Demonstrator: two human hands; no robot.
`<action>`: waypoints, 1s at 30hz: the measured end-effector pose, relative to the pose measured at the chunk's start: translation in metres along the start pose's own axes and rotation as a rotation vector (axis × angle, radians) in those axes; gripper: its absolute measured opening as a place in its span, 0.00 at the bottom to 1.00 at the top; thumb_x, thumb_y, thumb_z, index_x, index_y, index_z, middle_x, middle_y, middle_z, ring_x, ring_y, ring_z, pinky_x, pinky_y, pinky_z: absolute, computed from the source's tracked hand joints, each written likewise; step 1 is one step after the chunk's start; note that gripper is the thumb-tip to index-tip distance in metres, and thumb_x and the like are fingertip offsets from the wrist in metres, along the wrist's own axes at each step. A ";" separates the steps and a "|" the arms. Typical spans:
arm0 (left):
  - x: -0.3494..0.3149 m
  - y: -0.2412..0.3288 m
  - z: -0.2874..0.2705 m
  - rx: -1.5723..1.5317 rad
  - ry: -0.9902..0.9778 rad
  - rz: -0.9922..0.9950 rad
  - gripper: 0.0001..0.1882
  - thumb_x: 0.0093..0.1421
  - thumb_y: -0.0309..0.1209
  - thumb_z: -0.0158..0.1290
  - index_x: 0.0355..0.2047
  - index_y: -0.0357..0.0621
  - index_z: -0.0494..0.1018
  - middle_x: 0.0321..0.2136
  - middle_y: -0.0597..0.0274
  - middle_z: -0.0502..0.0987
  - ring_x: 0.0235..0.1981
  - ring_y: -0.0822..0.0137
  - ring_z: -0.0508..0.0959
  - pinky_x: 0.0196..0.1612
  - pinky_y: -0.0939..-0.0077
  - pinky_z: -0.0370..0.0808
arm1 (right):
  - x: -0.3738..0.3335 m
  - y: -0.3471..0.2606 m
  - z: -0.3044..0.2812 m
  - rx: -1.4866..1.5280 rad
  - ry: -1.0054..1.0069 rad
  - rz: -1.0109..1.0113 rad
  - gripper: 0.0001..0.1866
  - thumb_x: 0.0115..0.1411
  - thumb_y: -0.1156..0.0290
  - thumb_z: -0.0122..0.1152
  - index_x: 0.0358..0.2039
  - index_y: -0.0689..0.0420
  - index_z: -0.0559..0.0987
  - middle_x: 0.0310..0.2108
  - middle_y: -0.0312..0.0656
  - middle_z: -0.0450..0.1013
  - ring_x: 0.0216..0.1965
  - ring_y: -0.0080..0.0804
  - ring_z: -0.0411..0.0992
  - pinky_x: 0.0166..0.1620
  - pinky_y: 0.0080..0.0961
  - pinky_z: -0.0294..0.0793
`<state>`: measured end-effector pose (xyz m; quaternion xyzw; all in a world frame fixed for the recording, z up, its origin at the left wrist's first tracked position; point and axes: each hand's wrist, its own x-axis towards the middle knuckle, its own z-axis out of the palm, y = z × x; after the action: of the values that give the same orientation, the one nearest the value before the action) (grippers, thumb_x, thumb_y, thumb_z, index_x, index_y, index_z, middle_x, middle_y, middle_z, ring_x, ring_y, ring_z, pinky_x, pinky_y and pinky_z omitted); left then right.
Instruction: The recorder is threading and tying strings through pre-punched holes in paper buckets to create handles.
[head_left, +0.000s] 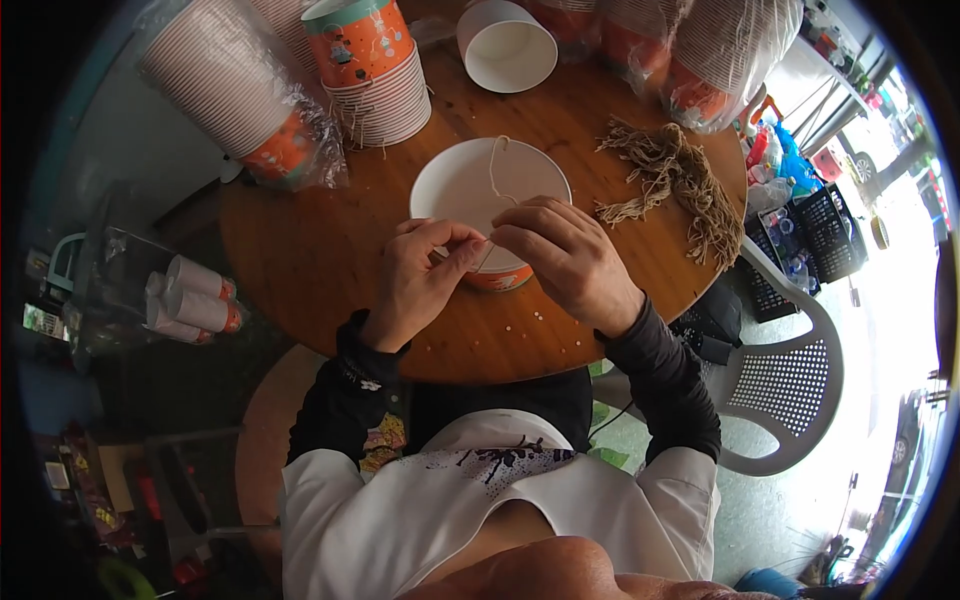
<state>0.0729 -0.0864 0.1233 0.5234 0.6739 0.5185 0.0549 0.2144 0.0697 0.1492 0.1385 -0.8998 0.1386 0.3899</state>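
A large paper bucket (440,185), white inside with an orange printed outside, stands on the round wooden table in front of me. Over its near rim my left hand (430,270) and my right hand (565,250) meet, each with thumb and fingers pinched together. Between them runs a thin beige string (494,168), whose loose end curls up across the bucket's far inner wall. Where the string passes between the fingertips is partly hidden. To the right of the bucket lies a tangled bundle of similar strings (690,180).
Nested buckets (380,100) stand at the back left beside a plastic-wrapped stack (215,75). A white bucket (508,45) lies tipped at the back, with more wrapped stacks (720,60) to its right. A grey plastic chair (790,385) stands right of the table (330,270).
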 end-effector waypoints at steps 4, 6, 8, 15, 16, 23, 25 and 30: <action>-0.001 -0.005 0.000 -0.170 -0.042 -0.050 0.08 0.59 0.32 0.60 0.31 0.39 0.79 0.24 0.63 0.80 0.26 0.69 0.78 0.33 0.75 0.74 | 0.005 0.004 0.003 0.139 -0.027 0.091 0.18 0.47 0.77 0.60 0.42 0.59 0.75 0.39 0.43 0.73 0.41 0.45 0.73 0.45 0.36 0.74; -0.002 0.000 0.000 -0.248 -0.101 -0.106 0.07 0.59 0.29 0.59 0.33 0.37 0.78 0.26 0.62 0.80 0.27 0.72 0.79 0.32 0.78 0.75 | 0.005 0.005 0.003 0.248 -0.047 0.176 0.17 0.48 0.78 0.61 0.42 0.59 0.75 0.38 0.44 0.74 0.41 0.45 0.73 0.44 0.37 0.73; -0.002 0.007 0.002 -0.261 -0.115 -0.135 0.06 0.60 0.28 0.59 0.33 0.36 0.78 0.26 0.62 0.80 0.28 0.74 0.79 0.32 0.79 0.75 | 0.003 0.008 0.005 0.358 -0.068 0.257 0.17 0.50 0.78 0.62 0.42 0.59 0.75 0.37 0.44 0.74 0.40 0.46 0.73 0.43 0.37 0.73; -0.007 0.001 0.005 -0.362 -0.089 -0.223 0.08 0.62 0.29 0.57 0.36 0.35 0.77 0.28 0.64 0.79 0.28 0.78 0.78 0.30 0.83 0.73 | -0.017 0.002 -0.011 0.343 0.159 0.416 0.09 0.52 0.74 0.67 0.35 0.57 0.80 0.35 0.40 0.75 0.39 0.40 0.73 0.50 0.35 0.68; -0.007 0.001 0.005 -0.363 -0.094 -0.224 0.08 0.62 0.29 0.57 0.36 0.35 0.77 0.28 0.64 0.79 0.28 0.78 0.78 0.30 0.83 0.73 | -0.021 -0.001 -0.012 0.264 0.126 0.389 0.09 0.51 0.73 0.68 0.34 0.55 0.80 0.35 0.38 0.75 0.39 0.38 0.73 0.53 0.37 0.65; -0.004 0.006 0.009 -0.302 -0.103 -0.190 0.08 0.62 0.29 0.57 0.36 0.36 0.78 0.28 0.64 0.80 0.27 0.78 0.77 0.30 0.83 0.73 | -0.034 -0.005 0.005 0.170 0.137 0.354 0.09 0.49 0.72 0.70 0.32 0.53 0.80 0.30 0.31 0.76 0.37 0.34 0.73 0.59 0.43 0.61; -0.004 0.009 0.009 -0.306 -0.101 -0.200 0.08 0.62 0.29 0.57 0.36 0.36 0.78 0.28 0.64 0.80 0.28 0.78 0.77 0.30 0.83 0.73 | -0.036 -0.004 0.008 0.222 0.161 0.381 0.08 0.50 0.74 0.69 0.32 0.54 0.79 0.30 0.32 0.76 0.36 0.34 0.74 0.59 0.43 0.62; 0.001 0.016 0.005 0.040 -0.211 0.057 0.05 0.58 0.24 0.58 0.35 0.39 0.77 0.28 0.63 0.78 0.34 0.73 0.78 0.36 0.79 0.74 | -0.040 -0.003 0.011 0.334 0.216 0.471 0.07 0.52 0.78 0.66 0.32 0.58 0.78 0.29 0.36 0.76 0.33 0.34 0.74 0.53 0.34 0.68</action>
<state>0.0858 -0.0844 0.1335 0.5950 0.6595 0.4482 0.1005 0.2350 0.0686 0.1131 -0.0275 -0.8253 0.3849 0.4123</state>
